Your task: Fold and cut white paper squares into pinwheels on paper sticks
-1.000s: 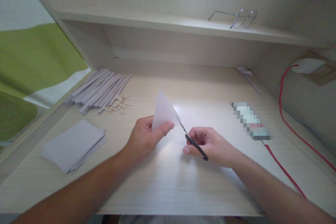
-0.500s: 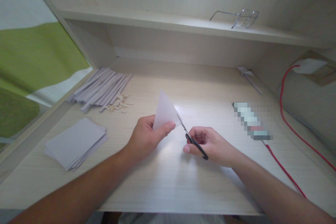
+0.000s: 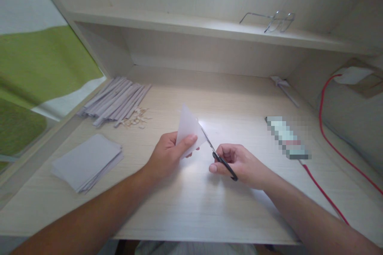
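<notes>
My left hand (image 3: 167,152) pinches a white sheet of paper (image 3: 186,125), thumb on top and fingers behind it. The sheet stands tilted with a corner pointing up. In my right hand (image 3: 239,164) is a pair of scissors (image 3: 223,161) with black handles, held around the grips. Its blades reach up and left to the right edge of the sheet; whether the paper lies between them I cannot tell. Left of my hands a stack of white paper sheets (image 3: 86,161) rests on the desk (image 3: 191,215).
Several rolled paper tubes (image 3: 116,99) lie at the back left beside a pile of thin curled scraps (image 3: 136,117). A blurred phone (image 3: 285,137) with a red cable (image 3: 324,193) lies on the right. Glasses (image 3: 278,22) sit on the shelf (image 3: 179,24).
My left thumb has shifted slightly left and up on the sheet, and its fingertips now show below the paper. The scissors have barely moved.
</notes>
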`<state>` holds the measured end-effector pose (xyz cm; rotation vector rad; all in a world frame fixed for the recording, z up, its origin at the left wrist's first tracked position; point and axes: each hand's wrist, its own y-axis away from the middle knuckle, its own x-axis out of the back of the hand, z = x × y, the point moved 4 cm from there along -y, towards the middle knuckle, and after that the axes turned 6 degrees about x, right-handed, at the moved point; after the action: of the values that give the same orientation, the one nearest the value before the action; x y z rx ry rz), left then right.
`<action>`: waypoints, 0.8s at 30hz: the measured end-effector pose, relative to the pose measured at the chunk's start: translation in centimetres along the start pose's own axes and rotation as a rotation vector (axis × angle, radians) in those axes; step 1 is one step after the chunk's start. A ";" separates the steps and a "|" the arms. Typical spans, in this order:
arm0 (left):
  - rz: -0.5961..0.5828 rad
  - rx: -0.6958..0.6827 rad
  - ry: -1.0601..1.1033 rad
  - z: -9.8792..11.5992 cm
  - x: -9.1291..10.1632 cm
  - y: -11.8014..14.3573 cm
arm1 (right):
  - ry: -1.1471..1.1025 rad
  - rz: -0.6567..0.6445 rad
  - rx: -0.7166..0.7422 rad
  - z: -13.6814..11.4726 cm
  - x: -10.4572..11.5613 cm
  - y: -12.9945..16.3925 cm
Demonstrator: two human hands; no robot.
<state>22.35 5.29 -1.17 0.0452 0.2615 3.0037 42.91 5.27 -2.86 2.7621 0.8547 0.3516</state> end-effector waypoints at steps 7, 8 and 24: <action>-0.019 0.003 -0.010 -0.2 0.1 0.0 | 0.045 0.005 0.007 0.3 0.2 0.1; -0.019 -0.002 -0.012 -0.2 0.1 0.0 | 0.045 0.008 0.010 0.3 0.2 0.1; -0.029 0.000 -0.014 -0.2 0.1 -0.2 | 0.028 0.043 0.010 0.0 0.2 0.0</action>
<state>22.22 5.48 -1.35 0.0618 0.2591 2.9731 43.04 5.35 -2.89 2.7944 0.8067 0.3952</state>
